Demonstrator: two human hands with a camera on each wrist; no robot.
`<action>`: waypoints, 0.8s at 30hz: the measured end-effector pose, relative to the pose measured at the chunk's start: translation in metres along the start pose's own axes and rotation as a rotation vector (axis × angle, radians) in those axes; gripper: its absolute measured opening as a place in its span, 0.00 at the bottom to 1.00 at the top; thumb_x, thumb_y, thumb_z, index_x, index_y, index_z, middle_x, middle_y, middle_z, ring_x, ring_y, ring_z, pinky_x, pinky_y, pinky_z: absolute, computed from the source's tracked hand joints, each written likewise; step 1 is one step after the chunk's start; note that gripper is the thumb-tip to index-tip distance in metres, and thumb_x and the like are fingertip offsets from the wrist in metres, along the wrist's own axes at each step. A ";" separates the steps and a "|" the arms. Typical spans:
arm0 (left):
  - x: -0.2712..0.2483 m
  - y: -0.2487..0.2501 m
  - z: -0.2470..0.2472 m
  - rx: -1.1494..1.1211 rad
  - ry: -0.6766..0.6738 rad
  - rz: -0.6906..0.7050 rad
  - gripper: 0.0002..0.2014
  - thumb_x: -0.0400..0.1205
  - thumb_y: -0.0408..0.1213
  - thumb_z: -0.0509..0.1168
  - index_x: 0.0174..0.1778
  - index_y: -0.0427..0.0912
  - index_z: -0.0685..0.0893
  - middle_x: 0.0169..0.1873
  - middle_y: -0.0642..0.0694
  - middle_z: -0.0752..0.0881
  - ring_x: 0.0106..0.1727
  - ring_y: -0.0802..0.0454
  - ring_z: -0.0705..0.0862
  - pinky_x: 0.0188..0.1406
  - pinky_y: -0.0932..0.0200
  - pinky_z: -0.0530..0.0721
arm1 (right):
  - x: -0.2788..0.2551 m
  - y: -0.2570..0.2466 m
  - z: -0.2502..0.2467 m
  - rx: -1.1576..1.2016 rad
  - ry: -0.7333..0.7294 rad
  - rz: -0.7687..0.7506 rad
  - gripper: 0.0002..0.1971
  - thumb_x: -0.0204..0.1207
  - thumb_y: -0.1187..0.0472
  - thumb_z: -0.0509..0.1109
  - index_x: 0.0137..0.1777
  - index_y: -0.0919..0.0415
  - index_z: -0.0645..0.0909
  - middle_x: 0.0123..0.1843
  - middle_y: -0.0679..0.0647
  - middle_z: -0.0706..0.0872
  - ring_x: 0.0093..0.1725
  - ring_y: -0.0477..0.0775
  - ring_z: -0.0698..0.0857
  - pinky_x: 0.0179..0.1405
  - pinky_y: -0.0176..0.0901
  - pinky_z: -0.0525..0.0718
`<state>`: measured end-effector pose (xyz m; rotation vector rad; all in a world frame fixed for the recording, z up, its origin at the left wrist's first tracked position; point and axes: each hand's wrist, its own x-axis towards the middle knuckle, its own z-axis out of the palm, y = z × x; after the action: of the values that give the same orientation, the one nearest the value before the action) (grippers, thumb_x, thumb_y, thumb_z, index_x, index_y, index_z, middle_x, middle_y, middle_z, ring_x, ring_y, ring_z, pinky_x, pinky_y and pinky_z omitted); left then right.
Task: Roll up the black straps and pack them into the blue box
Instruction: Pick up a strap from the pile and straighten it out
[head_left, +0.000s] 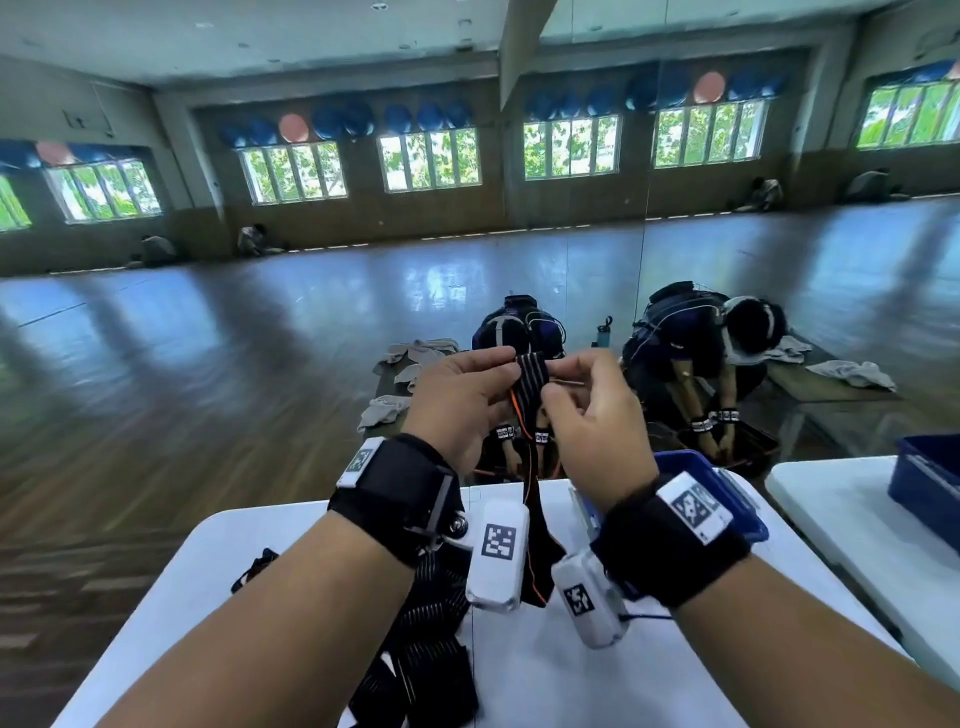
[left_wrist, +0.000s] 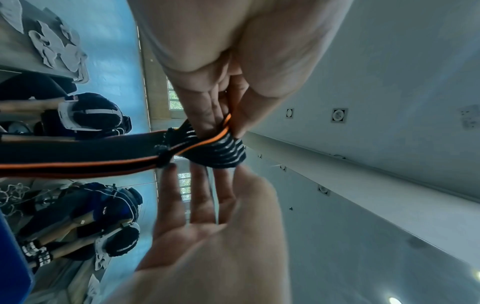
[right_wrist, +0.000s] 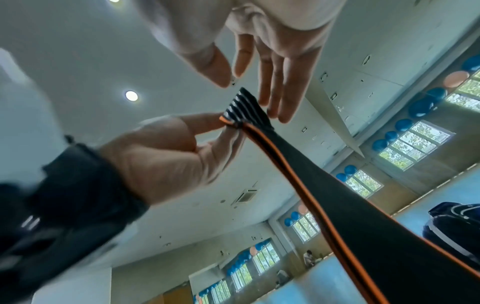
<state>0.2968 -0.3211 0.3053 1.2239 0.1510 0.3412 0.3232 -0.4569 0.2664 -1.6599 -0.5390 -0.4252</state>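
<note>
Nearest me, at 6 o'clock on the white plastic table (head_left: 530, 675), lies a heap of black straps with thin white stitch lines (head_left: 421, 649), partly under my left forearm. Both wrists carry black bands with white tag-marked modules.

Above the table, about 12 o'clock, my left hand (head_left: 457, 400) pinches the top end of one long black strap with an orange edge stripe (head_left: 530, 384). Thumb and fingers are closed on its striped end section; the left wrist view shows the pinch right where the orange edge meets the white-striped tip (left_wrist: 223, 150). The rest of the strap hangs down between my wrists toward the table.

My right hand (head_left: 592, 415) sits just beside the strap at its 3 o'clock. In the right wrist view its fingers (right_wrist: 283, 82) are nearly straight and spread, tips at or just off the striped end (right_wrist: 244, 109); cannot tell if they touch. It grips nothing.

The blue plastic box (head_left: 727, 493) is at 2 o'clock on the table, mostly hidden behind my right wrist. Cannot see what's inside it.

Further, at 3 o'clock, a second white table (head_left: 841, 509) holds another dark blue bin (head_left: 924, 483).

Beyond the table edge stands a mirror wall: reflections of kneeling people, grey cloths, glossy wood floor, windows, blue and pink balls.
</note>
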 end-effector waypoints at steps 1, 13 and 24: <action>0.002 0.001 -0.001 -0.008 0.000 -0.001 0.07 0.83 0.19 0.66 0.52 0.31 0.86 0.39 0.38 0.91 0.34 0.49 0.91 0.31 0.59 0.89 | -0.008 0.003 0.002 -0.011 -0.015 -0.034 0.09 0.75 0.56 0.71 0.52 0.50 0.75 0.50 0.48 0.87 0.49 0.49 0.88 0.50 0.57 0.89; 0.007 -0.024 -0.028 0.379 -0.050 0.223 0.10 0.82 0.30 0.70 0.58 0.45 0.83 0.41 0.45 0.84 0.38 0.53 0.83 0.39 0.60 0.85 | -0.016 0.033 0.009 -0.049 0.155 0.060 0.13 0.70 0.60 0.77 0.45 0.44 0.77 0.37 0.48 0.88 0.36 0.48 0.88 0.46 0.58 0.88; -0.018 -0.084 -0.040 0.416 -0.246 0.333 0.10 0.79 0.30 0.59 0.45 0.52 0.78 0.39 0.56 0.79 0.40 0.58 0.76 0.43 0.59 0.75 | -0.023 0.040 0.014 0.089 0.044 0.058 0.17 0.74 0.66 0.70 0.51 0.43 0.70 0.45 0.57 0.84 0.45 0.60 0.85 0.51 0.71 0.83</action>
<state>0.2831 -0.3166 0.2118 1.6973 -0.2077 0.4584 0.3268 -0.4503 0.2188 -1.5738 -0.4692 -0.3888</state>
